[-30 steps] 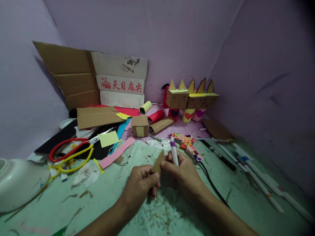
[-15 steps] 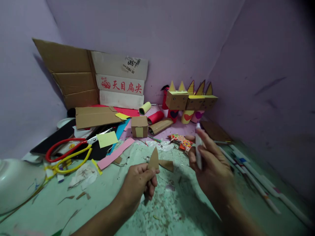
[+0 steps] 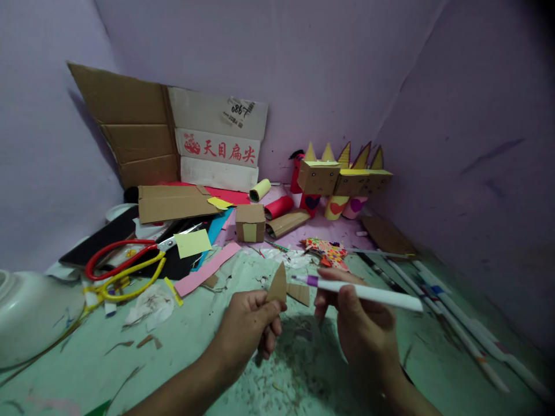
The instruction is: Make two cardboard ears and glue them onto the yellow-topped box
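Note:
Between the thumb and fingers of my left hand (image 3: 249, 329) is a pointed cardboard piece (image 3: 278, 283), its tip upward. My right hand (image 3: 364, 326) grips a white marker pen (image 3: 368, 293) with a purple collar, its uncapped tip pointing left toward the cardboard but apart from it. A second cardboard piece (image 3: 298, 293) lies on the table just behind my left hand's fingertips. Farther back sits a small cardboard box (image 3: 250, 223) with a pale yellow patch on its front.
Red-and-yellow scissors (image 3: 125, 260) and a pink paper strip (image 3: 208, 268) lie left. Paper tubes (image 3: 280, 207) and cardboard figures with pointed ears (image 3: 319, 177) stand at the back. Several white markers (image 3: 451, 329) lie right. A white bowl-like object (image 3: 37, 318) is at the left edge.
My right hand has turned the marker from upright to nearly level, bringing its purple tip round to the left. The left hand still holds the cardboard piece, and the view has shifted slightly.

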The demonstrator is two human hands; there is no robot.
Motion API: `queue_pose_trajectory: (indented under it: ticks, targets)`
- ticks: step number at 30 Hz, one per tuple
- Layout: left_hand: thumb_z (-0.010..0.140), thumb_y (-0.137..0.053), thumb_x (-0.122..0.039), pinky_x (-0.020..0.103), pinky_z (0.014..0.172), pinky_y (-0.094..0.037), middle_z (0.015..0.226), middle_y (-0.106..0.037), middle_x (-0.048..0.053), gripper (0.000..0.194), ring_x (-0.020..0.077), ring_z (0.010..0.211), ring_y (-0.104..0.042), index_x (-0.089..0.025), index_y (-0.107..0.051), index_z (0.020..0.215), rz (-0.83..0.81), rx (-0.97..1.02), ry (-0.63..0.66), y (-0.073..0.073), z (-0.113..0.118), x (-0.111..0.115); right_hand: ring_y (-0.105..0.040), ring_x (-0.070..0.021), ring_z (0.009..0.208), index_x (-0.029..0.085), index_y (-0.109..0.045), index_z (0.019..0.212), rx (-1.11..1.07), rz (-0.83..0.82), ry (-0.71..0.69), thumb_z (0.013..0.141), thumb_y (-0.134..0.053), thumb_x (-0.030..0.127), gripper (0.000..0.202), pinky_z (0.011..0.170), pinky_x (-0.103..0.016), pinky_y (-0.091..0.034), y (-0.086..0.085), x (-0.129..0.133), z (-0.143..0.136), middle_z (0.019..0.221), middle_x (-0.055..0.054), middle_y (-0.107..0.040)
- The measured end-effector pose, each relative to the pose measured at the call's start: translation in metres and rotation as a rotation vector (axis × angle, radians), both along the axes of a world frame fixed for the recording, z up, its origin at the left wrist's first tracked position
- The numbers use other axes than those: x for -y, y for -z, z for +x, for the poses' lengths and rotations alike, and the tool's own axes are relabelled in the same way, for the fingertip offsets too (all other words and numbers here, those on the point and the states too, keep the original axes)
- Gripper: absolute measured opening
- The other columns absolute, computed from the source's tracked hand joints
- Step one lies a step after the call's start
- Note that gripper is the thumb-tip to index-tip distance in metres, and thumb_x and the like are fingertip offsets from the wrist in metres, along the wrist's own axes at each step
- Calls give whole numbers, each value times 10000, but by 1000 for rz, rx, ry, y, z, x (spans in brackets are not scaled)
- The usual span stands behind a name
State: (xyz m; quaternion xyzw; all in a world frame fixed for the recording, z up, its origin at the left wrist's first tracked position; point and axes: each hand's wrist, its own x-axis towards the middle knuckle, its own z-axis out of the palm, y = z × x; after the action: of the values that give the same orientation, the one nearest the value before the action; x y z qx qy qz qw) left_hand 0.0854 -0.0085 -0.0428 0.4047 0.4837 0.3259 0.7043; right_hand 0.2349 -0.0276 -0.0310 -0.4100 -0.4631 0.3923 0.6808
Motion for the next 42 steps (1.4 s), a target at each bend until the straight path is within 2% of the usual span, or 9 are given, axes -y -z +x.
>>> queue_pose_trajectory:
  ticks: [3, 7, 11, 16, 25, 34, 40, 42]
  targets:
    - [662, -562, -341, 160, 250, -248, 368, -478, -33, 245, 50, 240, -349, -150, -502, 520, 9, -48, 23, -1, 0, 0, -546, -122, 474, 214, -729, 798, 162, 50, 108, 742, -660, 312, 133, 476, -250, -460, 2, 4, -8, 541, 1, -617]
    - [692, -532, -345, 157, 256, -247, 323, -443, -47, 272, 48, 228, -330, -161, -484, 498, 44, -87, 48, -2, 1, 0, -563, -141, 463, 204, -717, 719, 217, -29, 118, 740, -646, 307, 127, 449, -257, -456, 0, 6, -15, 538, -14, -633]
    - [705, -507, -292, 152, 258, -261, 307, -425, -58, 244, 56, 235, -352, -171, -468, 496, 36, -112, 53, -5, 1, 1, -583, -150, 491, 198, -705, 708, 247, -31, 101, 742, -640, 298, 124, 485, -263, -481, 2, 7, -18, 565, -21, -647]
    - [718, -484, -252, 147, 254, -256, 299, -415, -70, 223, 55, 232, -346, -178, -457, 510, 40, -128, 53, -8, 1, 2, -579, -141, 496, 195, -693, 736, 375, 76, 19, 759, -611, 215, 87, 478, -255, -486, 8, 5, -16, 582, -16, -633]
    - [730, -471, -232, 152, 261, -235, 279, -400, -76, 198, 61, 234, -338, -182, -478, 538, 66, -157, 86, -2, 0, 1, -609, -163, 553, 182, -671, 791, 562, 240, -38, 775, -562, 114, 130, 510, -290, -500, 6, 3, -13, 638, -41, -661]
    - [739, -495, -246, 159, 273, -242, 292, -400, -76, 231, 65, 247, -354, -183, -480, 518, 72, -170, 84, -7, -1, 3, -620, -161, 565, 185, -686, 816, 557, 222, -63, 771, -570, 104, 149, 518, -285, -503, 6, 1, -14, 671, -44, -677]
    - [745, -506, -297, 154, 263, -230, 329, -424, -69, 295, 50, 243, -352, -180, -444, 481, 59, -154, 79, -7, 0, 2, -613, -155, 539, 182, -689, 822, 489, 167, 17, 767, -593, 137, 120, 487, -262, -489, 8, 2, -12, 648, -37, -668]
    - [745, -497, -283, 157, 261, -232, 324, -424, -70, 268, 54, 239, -351, -179, -465, 500, 57, -152, 79, -7, 0, 2, -615, -156, 544, 189, -695, 813, 496, 178, -6, 772, -587, 138, 127, 484, -259, -489, 7, 2, -11, 650, -36, -668]
